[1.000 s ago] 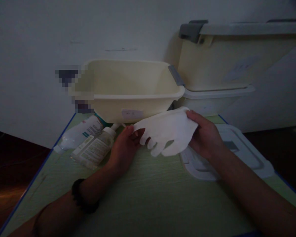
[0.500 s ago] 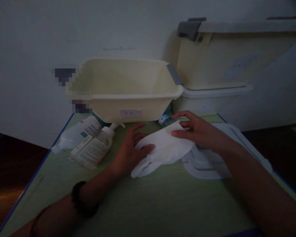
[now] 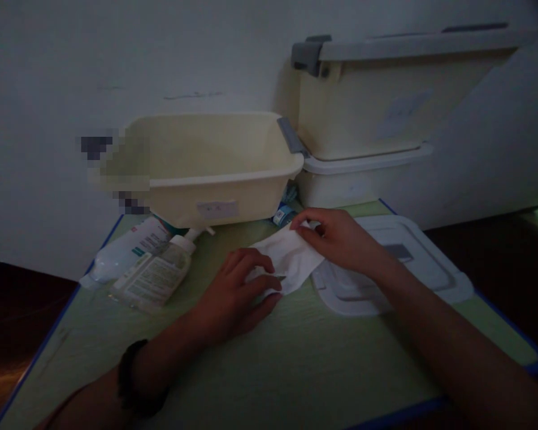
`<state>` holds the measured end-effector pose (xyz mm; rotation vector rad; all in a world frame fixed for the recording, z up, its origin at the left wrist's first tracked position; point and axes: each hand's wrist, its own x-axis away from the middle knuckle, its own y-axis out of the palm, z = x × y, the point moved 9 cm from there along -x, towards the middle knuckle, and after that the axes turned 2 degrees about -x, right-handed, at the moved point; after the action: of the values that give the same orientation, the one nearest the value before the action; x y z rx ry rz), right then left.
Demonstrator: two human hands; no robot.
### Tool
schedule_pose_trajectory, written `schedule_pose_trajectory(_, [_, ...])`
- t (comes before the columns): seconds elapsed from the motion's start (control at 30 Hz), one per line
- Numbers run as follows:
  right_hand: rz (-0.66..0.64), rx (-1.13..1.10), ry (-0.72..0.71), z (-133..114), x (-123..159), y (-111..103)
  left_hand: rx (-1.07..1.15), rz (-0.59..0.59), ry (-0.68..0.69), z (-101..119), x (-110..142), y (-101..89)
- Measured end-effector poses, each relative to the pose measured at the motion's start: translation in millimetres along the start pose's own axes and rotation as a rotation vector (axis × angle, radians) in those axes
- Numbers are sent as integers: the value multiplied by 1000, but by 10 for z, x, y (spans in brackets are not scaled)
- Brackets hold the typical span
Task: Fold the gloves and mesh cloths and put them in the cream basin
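Dim, underexposed shot. A white glove [image 3: 288, 258] lies on the green table [image 3: 269, 370], folded or bunched so its finger parts are hidden under the left hand [image 3: 233, 298]. The left hand presses flat on the glove's near end, fingers [image 3: 255, 263] spread and curled over the fabric, not closed round it. The right hand [image 3: 341, 239] pinches the glove's far edge, thumb and fingers [image 3: 302, 221] together on the fabric. Whether the glove is one layer or doubled is hard to tell.

Just right of the glove, a white lid [image 3: 403, 269] lies flat on the table; the right wrist covers part of it and the glove's edge overlaps its left rim. Behind the hands stands an open cream bin [image 3: 206, 173], its left end blurred out by pixelation; its inside is not visible. A small label on its front is unreadable. Right of it, a lidded cream box [image 3: 385, 101] sits on a white one [image 3: 363, 179], cut off at the frame's right side. Two bottles [image 3: 147, 269] lie on their sides left of the hands, print too small to read. A small blue-capped item [image 3: 283, 214] peeks out between bin and box, mostly hidden. A dark band [image 3: 132, 382] is on the left wrist. Both forearms run out of frame at the bottom.
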<state>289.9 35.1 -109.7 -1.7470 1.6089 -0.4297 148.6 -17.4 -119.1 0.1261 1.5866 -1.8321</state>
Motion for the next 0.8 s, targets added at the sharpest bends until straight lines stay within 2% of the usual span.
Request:
schedule_pose_trajectory(0.07, [24, 54, -30, -19, -10, -13, -48, -68, 10, 17, 7, 91])
schedule_pose_trajectory(0.13, [33, 88, -44, -27, -15, -13, -79, -111, -45, -39, 8, 143])
schedule_pose_trajectory(0.23, [33, 118, -52, -29, -14, -2, -55, -137, -106, -83, -8, 132])
schedule_pose_trajectory(0.4, [-1, 141, -36, -20, -3, 48, 168, -134, 0, 70, -44, 24])
schedule_pose_trajectory(0.5, [-24, 158, -30, -26, 0, 75, 200, -61, -84, -38, -32, -22])
schedule_pose_trajectory(0.6, [-22, 154, -17, -19, 5, 78, 122, -12, -206, -223, 4, 8])
schedule_pose_trajectory(0.67, [-24, 150, -5, -3, 8, 84, 81, -32, -238, -293, 18, 68])
schedule_pose_trajectory(0.8, [-40, 171, -7, 20, 8, 108, 51, -101, -209, -290, 15, 164])
